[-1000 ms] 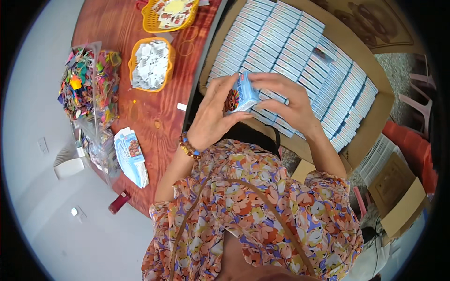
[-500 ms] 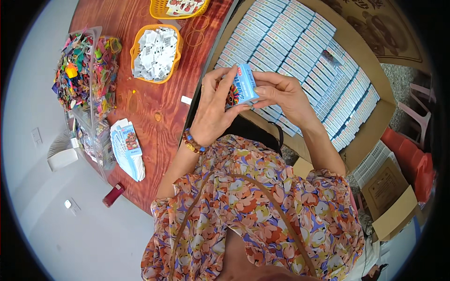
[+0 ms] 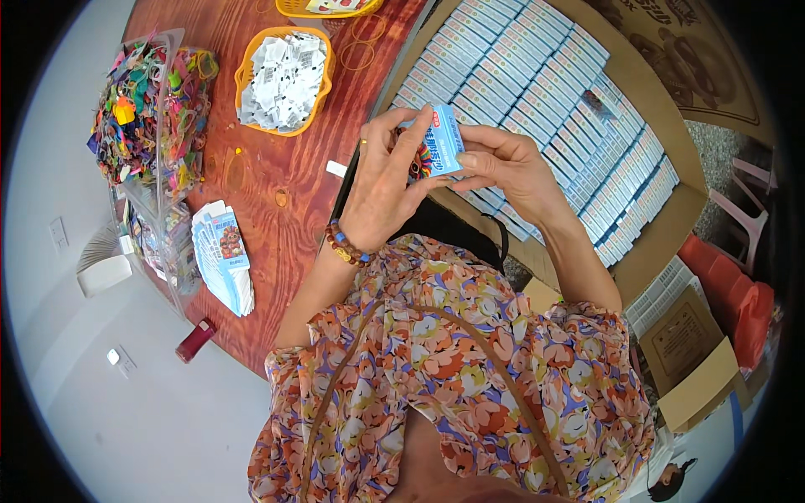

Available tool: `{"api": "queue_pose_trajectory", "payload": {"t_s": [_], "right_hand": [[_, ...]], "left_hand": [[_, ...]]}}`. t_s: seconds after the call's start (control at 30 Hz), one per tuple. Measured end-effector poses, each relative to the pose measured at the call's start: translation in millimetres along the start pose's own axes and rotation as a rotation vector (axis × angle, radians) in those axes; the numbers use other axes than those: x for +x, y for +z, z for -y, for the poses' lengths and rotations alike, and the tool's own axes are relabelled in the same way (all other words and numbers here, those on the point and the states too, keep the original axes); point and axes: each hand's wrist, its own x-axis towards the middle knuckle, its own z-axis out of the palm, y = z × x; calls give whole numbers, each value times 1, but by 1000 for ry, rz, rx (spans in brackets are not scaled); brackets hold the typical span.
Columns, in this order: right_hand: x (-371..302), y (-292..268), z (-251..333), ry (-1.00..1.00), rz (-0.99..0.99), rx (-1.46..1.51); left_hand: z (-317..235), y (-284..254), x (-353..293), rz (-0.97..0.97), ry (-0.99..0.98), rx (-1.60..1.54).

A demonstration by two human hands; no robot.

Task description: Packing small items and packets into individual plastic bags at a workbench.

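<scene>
Both hands hold one small light-blue carton (image 3: 442, 149) in front of my chest. My left hand (image 3: 387, 189), with a bead bracelet at the wrist, grips its left side, where a dark round picture shows. My right hand (image 3: 509, 170) pinches its right edge with thumb and fingers. Behind the carton lies a large cardboard box (image 3: 662, 230) packed with rows of the same blue cartons (image 3: 537, 80).
On the red-brown wooden table (image 3: 260, 180) stand an orange basket of white packets (image 3: 285, 71), a clear bin of colourful small items (image 3: 147, 117) and a stack of flat blue cartons (image 3: 225, 264). Rubber bands (image 3: 362, 52) lie near the basket. Red plastic stools (image 3: 725, 285) and a small cardboard box (image 3: 692, 356) stand at right.
The view has shifted, so table and big box sit higher in the picture. Both hands keep the carton and have turned it slightly; its printed face shows more now.
</scene>
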Motion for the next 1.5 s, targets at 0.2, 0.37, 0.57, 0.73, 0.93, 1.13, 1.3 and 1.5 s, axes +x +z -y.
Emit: {"api": "queue_pose_trajectory", "payload": {"t_s": [0.2,0.37,0.57,0.73,0.93,1.13,1.3,1.5], "right_hand": [[3,-1,-5,29,-11,-27],[7,1,-9,5,-7,-120],[10,6,-26,-92,-78,-213],[-4,20,-37,-438,-237,-738],[-5,11,-46,-481,-218,-943],[-10,-1,-38,-206,-284,-739],[-28,-93,-29,-80,-461,-288],[-122,-282,-34,-156,-847,-433]], "left_hand": [[6,5,-1,-11,12,68],[9,12,-6,-26,-28,137],[9,16,-6,57,-131,240],[10,25,-10,-52,-227,66],[11,33,-18,-30,-215,71],[-11,43,-16,103,-196,283],[-16,48,-22,105,-139,42],[-1,42,-36,154,-223,20]]}}
